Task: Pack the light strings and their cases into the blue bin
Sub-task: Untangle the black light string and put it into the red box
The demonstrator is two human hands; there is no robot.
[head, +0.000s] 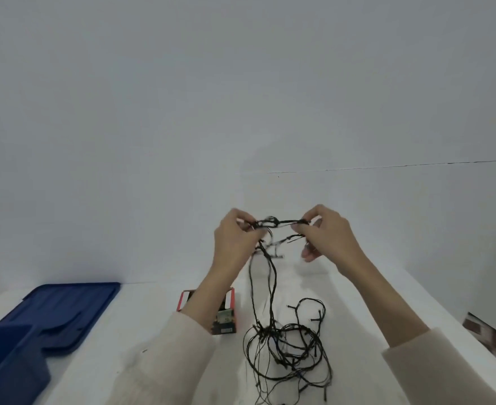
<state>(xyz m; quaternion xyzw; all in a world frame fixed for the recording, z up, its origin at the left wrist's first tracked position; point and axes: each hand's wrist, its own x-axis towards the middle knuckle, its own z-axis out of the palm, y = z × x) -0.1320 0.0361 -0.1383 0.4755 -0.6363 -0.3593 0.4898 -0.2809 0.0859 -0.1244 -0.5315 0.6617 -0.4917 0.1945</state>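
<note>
A black light string (287, 343) lies tangled on the white table, and two strands rise from it to my hands. My left hand (235, 241) pinches one end of a short wound section of the string. My right hand (325, 232) pinches the other end, so that section is stretched between them above the table. A small red and dark printed case (226, 317) lies on the table under my left forearm, partly hidden. The blue bin (7, 361) stands at the lower left corner, only partly in view.
A flat blue lid (68, 311) lies beside the bin at the left. A white wall stands close behind the table (153, 331). A patterned brownish object (492, 337) shows at the right edge.
</note>
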